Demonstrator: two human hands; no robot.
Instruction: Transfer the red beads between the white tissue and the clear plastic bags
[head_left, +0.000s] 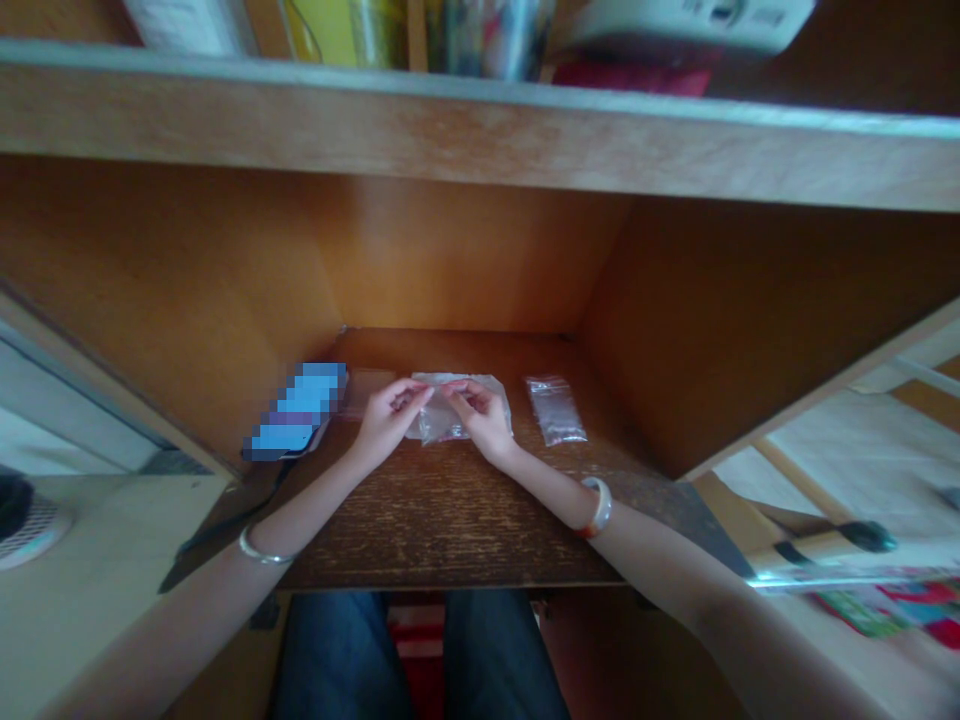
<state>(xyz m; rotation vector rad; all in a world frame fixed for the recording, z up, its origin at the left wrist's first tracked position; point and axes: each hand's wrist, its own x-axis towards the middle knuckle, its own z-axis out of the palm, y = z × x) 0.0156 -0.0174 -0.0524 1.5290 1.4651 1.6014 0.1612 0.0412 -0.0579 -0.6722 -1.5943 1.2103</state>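
Both my hands meet over the middle of the desk, pinching the top edge of a small clear plastic bag (pixel 439 422). My left hand (pixel 395 412) has thumb and fingertips closed on the bag's left upper edge. Close beside it, my right hand (pixel 480 412) pinches the same edge farther right. Under the held bag lies more whitish clear plastic (pixel 497 388), partly covered by my right hand; whether it is one piece or several I cannot tell. A second clear zip bag (pixel 556 410) lies flat to the right of my right hand.
A phone (pixel 296 412) with a blurred-out screen leans at the left, a dark cable (pixel 232 525) trailing from it. Wooden side walls enclose the brown desk top (pixel 450 530). A shelf edge (pixel 480 130) crosses overhead, with several items on it.
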